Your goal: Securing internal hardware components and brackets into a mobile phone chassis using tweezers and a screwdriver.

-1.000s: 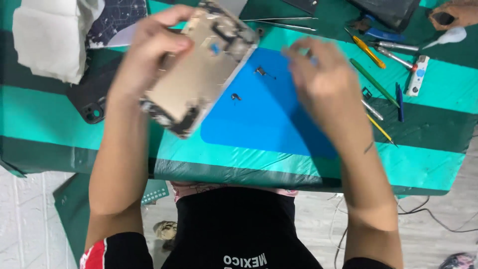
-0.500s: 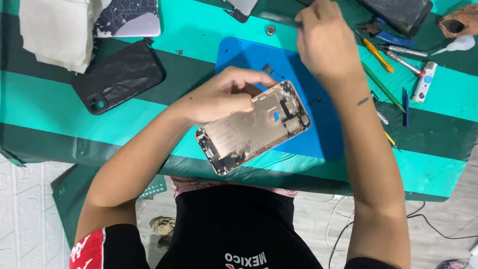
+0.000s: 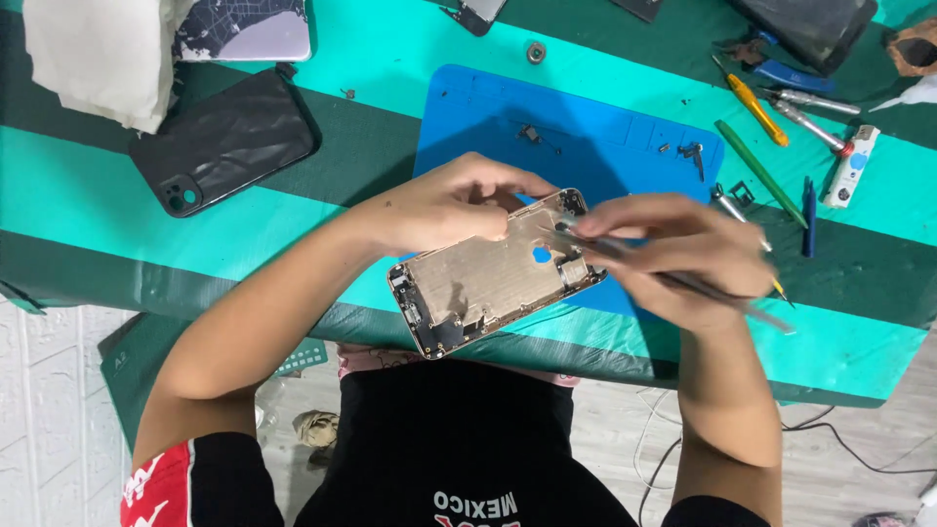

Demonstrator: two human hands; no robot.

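Gripping the opened phone housing point(image 3: 493, 278) at the bench's near edge, left hand point(image 3: 449, 200) fingers curled on its top edge; right hand point(image 3: 683, 254) fingers pinched together on tweezers point(image 3: 673, 278), tips in housing.

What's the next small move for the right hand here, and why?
Probably ease the tweezers down onto the small part near the top corner of the opened phone housing. The right hand holds their tips just over that corner, and the left hand pins the housing on the blue mat.
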